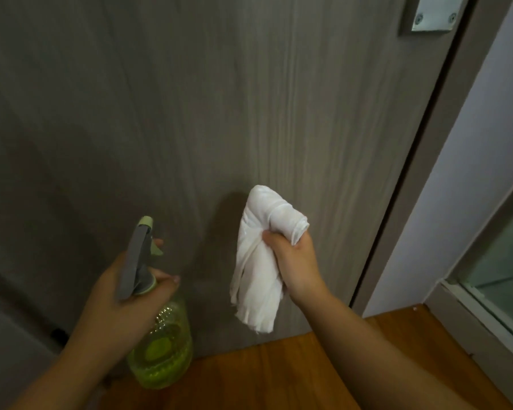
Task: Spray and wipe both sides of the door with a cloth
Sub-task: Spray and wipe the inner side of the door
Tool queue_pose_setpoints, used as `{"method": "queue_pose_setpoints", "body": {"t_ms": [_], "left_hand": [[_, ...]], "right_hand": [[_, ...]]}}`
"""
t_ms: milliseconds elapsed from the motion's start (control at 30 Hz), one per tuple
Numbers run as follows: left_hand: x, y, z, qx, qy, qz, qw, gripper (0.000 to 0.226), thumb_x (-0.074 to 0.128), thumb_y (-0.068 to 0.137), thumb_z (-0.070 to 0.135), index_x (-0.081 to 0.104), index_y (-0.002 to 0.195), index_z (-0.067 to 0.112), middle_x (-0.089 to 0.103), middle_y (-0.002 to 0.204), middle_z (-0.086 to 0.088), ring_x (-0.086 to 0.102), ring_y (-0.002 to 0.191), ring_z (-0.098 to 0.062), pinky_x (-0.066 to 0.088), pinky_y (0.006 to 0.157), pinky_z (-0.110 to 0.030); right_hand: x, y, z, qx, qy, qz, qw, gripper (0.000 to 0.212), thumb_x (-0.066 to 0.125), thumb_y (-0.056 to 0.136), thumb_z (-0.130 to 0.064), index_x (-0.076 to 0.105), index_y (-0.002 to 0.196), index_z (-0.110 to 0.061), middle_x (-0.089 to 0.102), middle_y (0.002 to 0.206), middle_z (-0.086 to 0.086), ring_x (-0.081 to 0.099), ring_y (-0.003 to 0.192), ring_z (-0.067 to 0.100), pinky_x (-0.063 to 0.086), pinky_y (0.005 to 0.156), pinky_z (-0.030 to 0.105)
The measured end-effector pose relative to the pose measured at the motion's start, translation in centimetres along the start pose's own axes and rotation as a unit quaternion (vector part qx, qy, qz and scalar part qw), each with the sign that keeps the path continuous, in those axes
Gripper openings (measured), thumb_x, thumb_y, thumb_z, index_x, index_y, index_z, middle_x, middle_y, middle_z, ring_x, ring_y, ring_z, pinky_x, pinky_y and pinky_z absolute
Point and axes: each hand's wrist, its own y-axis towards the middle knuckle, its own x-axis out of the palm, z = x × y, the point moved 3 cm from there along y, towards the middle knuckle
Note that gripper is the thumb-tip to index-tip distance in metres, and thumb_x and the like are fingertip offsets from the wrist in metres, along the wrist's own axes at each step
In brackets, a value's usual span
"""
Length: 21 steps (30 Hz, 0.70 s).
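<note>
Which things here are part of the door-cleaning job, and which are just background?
In the job:
- door
- spray bottle, gripped by left hand
- cloth, gripped by right hand

Background:
- metal plate at the door's top right
- door frame
- wood floor
- glass panel on the right

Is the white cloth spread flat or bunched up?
Bunched: the cloth hangs in crumpled folds from the right hand, which grips it, off the door.

Wooden floor [293, 377], warm brown planks, meeting the door's foot
</note>
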Motion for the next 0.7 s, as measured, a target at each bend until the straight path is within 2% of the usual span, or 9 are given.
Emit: {"method": "queue_pose_setpoints", "body": {"t_ms": [100, 233, 300, 367, 433, 533, 633, 700], "left_hand": [[-3.4, -0.5, 3.2, -0.012, 0.004, 0.014, 1.000, 0.017, 0.077, 0.077, 0.002, 0.068, 0.086, 0.014, 0.067, 0.080, 0.031, 0.062, 0.068, 0.001, 0.048, 0.075, -0.034], [-8.0, -1.1, 9.3, -0.028, -0.009, 0.017, 0.999, 0.042, 0.076, 0.078, 0.001, 0.061, 0.099, 0.033, 0.071, 0.068, 0.005, 0.063, 0.062, -0.004, 0.049, 0.072, -0.034], [-10.5, -1.2, 12.9, -0.034, -0.016, 0.010, 0.999, 0.045, 0.075, 0.078, -0.002, 0.060, 0.101, 0.033, 0.071, 0.069, 0.000, 0.064, 0.066, -0.009, 0.051, 0.078, -0.039], [-13.2, -1.4, 16.9, -0.037, -0.035, 0.003, 0.999, 0.048, 0.077, 0.075, -0.005, 0.061, 0.100, 0.034, 0.067, 0.073, -0.006, 0.064, 0.071, -0.013, 0.051, 0.084, -0.042], [-16.0, -1.8, 21.2, -0.037, -0.052, 0.001, 0.998, 0.050, 0.079, 0.064, 0.005, 0.063, 0.092, 0.043, 0.064, 0.083, -0.004, 0.063, 0.073, -0.010, 0.051, 0.084, -0.039], [-20.0, -2.4, 27.0, -0.039, -0.051, 0.006, 0.998, 0.044, 0.067, 0.059, 0.018, 0.063, 0.094, 0.044, 0.063, 0.094, 0.002, 0.064, 0.083, -0.010, 0.051, 0.086, -0.035], [-23.7, -3.8, 31.9, -0.025, -0.051, 0.022, 0.998, 0.047, 0.070, 0.063, 0.015, 0.061, 0.098, 0.045, 0.062, 0.098, 0.006, 0.064, 0.089, -0.012, 0.050, 0.083, -0.034], [-25.8, -5.0, 34.4, -0.020, -0.049, 0.034, 0.998, 0.050, 0.074, 0.073, 0.002, 0.059, 0.102, 0.041, 0.060, 0.099, 0.006, 0.063, 0.092, -0.017, 0.048, 0.079, -0.031]], "right_hand": [[1.3, -1.5, -3.7, 0.029, -0.013, -0.007, 0.999, 0.033, 0.056, 0.095, -0.010, 0.055, 0.127, -0.015, 0.066, 0.117, 0.006, 0.066, 0.103, 0.017, 0.054, 0.093, 0.042], [2.5, -2.9, -10.7, 0.040, -0.035, -0.003, 0.999, 0.029, 0.055, 0.096, -0.010, 0.057, 0.125, -0.014, 0.068, 0.114, 0.007, 0.067, 0.100, 0.016, 0.055, 0.091, 0.041], [3.0, -3.4, -15.4, 0.039, -0.041, 0.003, 0.998, 0.028, 0.055, 0.095, -0.009, 0.058, 0.122, -0.015, 0.069, 0.111, 0.006, 0.067, 0.099, 0.015, 0.056, 0.090, 0.040], [3.4, -4.1, -20.4, 0.036, -0.041, 0.003, 0.998, 0.027, 0.055, 0.095, -0.007, 0.060, 0.119, -0.016, 0.070, 0.108, 0.005, 0.069, 0.095, 0.012, 0.058, 0.083, 0.033], [3.7, -5.1, -25.7, 0.029, -0.036, 0.001, 0.999, 0.025, 0.054, 0.094, -0.006, 0.060, 0.116, -0.017, 0.070, 0.105, 0.005, 0.069, 0.091, 0.010, 0.058, 0.075, 0.025], [4.2, -6.8, -33.5, 0.011, -0.040, -0.004, 0.999, 0.023, 0.053, 0.095, -0.006, 0.062, 0.112, -0.019, 0.071, 0.103, 0.005, 0.069, 0.094, 0.014, 0.057, 0.078, 0.029], [5.2, -8.9, -40.2, -0.004, -0.037, -0.019, 0.999, 0.022, 0.054, 0.095, -0.007, 0.062, 0.108, -0.023, 0.071, 0.103, 0.005, 0.069, 0.095, 0.015, 0.057, 0.082, 0.033], [5.9, -10.1, -43.8, -0.017, -0.035, -0.037, 0.999, 0.020, 0.056, 0.091, -0.012, 0.062, 0.107, -0.022, 0.071, 0.104, 0.005, 0.069, 0.097, 0.016, 0.056, 0.084, 0.035]]}}
